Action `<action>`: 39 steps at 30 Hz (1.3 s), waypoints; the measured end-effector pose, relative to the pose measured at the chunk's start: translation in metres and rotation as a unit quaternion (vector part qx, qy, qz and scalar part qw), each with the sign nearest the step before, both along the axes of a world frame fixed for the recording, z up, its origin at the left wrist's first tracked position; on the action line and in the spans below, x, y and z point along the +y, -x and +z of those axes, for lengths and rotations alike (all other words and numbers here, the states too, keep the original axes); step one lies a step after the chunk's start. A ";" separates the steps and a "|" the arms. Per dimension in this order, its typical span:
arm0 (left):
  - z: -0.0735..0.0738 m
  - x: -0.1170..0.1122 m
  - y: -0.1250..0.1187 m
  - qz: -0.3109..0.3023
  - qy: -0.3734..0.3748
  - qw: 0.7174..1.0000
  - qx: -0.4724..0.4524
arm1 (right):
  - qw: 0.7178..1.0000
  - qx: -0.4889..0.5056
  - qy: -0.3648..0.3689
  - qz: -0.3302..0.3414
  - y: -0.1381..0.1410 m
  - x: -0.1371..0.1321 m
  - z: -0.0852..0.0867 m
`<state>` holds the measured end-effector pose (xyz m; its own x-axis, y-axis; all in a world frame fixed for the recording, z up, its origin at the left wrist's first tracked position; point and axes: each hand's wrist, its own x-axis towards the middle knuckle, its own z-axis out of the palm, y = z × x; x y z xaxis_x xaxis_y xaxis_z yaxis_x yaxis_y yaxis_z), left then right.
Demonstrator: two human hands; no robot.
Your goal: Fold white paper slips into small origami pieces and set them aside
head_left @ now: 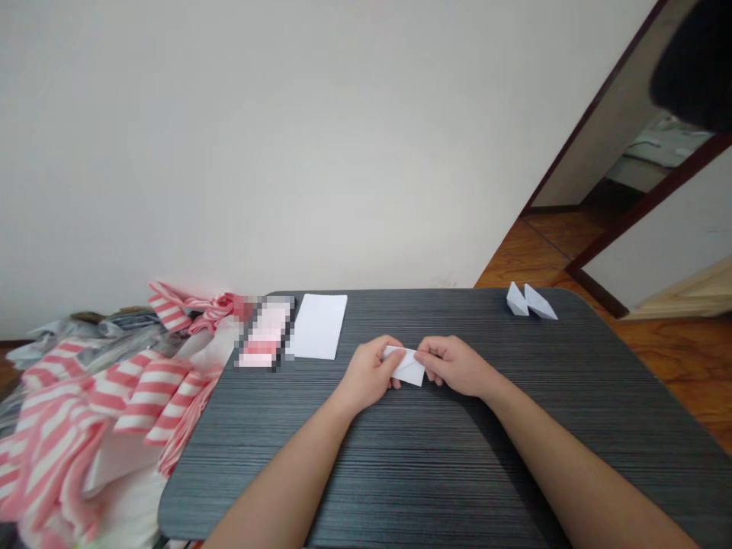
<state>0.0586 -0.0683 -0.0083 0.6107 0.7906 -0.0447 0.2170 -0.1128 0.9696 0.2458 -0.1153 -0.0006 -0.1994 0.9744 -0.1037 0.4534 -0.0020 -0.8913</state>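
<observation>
A small folded piece of white paper (409, 372) is held between both hands over the middle of the dark table. My left hand (371, 370) pinches its left end, thumb on top. At the upper right corner, the thumb and fingers of my right hand (451, 364) are closed on the same paper. Part of the paper is hidden behind the fingers.
The dark wood-grain table (389, 473) stands against a pale wall. A stack of white paper (320, 326) lies at the back left, beside a pixelated flat object (266, 333). Folded white paper shapes (531, 302) sit back right. Striped cloth (142, 396) is heaped left.
</observation>
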 end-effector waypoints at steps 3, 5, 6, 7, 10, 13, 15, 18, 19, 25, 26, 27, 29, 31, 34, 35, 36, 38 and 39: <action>0.001 0.000 0.000 -0.003 0.003 1.000 0.005 | 1.000 -0.009 0.000 -0.008 0.000 0.001 -0.002; 0.001 0.000 0.000 -0.001 0.002 1.000 0.008 | 1.000 -0.006 0.005 -0.006 0.000 0.002 -0.003; 0.001 0.001 0.000 0.000 0.003 1.000 0.009 | 1.000 -0.001 0.009 -0.004 0.000 0.002 -0.004; 0.001 0.001 0.000 0.000 0.004 1.000 0.010 | 1.000 0.003 0.013 0.001 0.000 0.002 -0.004; 0.002 0.001 0.000 0.001 0.003 1.000 0.008 | 1.000 0.007 0.018 0.013 0.000 0.002 -0.003; 0.002 0.001 -0.001 0.004 0.003 1.000 0.007 | 1.000 0.003 0.014 0.011 0.000 0.002 -0.001; 0.002 0.001 -0.001 0.007 0.005 1.000 0.010 | 1.000 0.004 0.012 0.007 0.001 0.002 0.000; 0.002 0.001 -0.001 0.009 0.008 1.000 0.012 | 1.000 0.008 0.011 0.007 0.001 0.002 0.000; 0.002 0.001 -0.001 0.009 0.007 1.000 0.012 | 1.000 0.011 0.012 0.010 0.002 0.002 0.001; 0.004 0.000 0.000 0.001 -0.017 1.000 0.011 | 0.999 0.016 0.015 0.025 0.002 0.002 0.002; 0.004 0.000 0.000 0.001 -0.020 1.000 0.011 | 1.000 0.014 0.014 0.023 0.002 0.002 0.002; 0.004 0.000 0.000 0.002 -0.022 1.000 0.011 | 1.000 0.011 0.013 0.020 0.002 0.002 0.003; 0.004 0.000 -0.001 0.005 -0.024 1.000 0.012 | 1.000 0.005 0.010 0.015 0.003 0.002 0.003; 0.004 0.000 -0.001 0.006 -0.021 1.000 0.012 | 1.000 -0.004 0.003 0.012 0.003 0.002 0.003; 0.005 -0.001 -0.002 -0.001 -0.005 1.000 0.011 | 1.000 -0.014 -0.008 0.008 0.003 0.003 0.002; 0.005 -0.001 -0.002 -0.003 0.000 1.000 0.011 | 1.000 -0.014 -0.009 0.007 0.003 0.003 0.001; 0.005 -0.002 -0.003 -0.005 0.004 1.000 0.010 | 1.000 -0.013 -0.009 0.007 0.002 0.003 0.001; 0.006 -0.002 -0.003 -0.003 0.009 1.000 0.009 | 1.000 -0.006 -0.007 0.008 0.003 0.003 0.000; 0.006 -0.002 -0.003 0.000 0.010 1.000 0.010 | 1.000 -0.002 -0.006 0.008 0.003 0.003 -0.001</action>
